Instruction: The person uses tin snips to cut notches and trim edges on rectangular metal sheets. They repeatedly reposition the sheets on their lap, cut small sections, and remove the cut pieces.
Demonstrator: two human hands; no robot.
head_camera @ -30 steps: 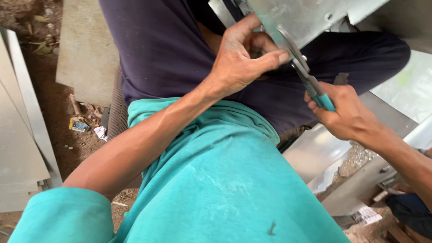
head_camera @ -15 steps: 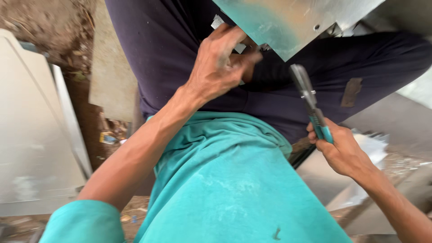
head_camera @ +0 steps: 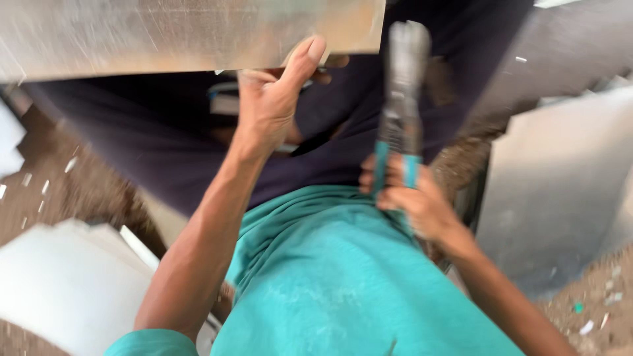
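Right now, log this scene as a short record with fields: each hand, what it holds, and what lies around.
left hand: grips the lower edge of a flat grey sheet of metal, thumb up against its face
right hand: closed around the teal handles of metal snips, blades pointing up, apart from the sheet
clothing: teal shirt, dark trousers
surroundings: pale metal sheets at left, more at right, on dirt ground
image: motion-blurred
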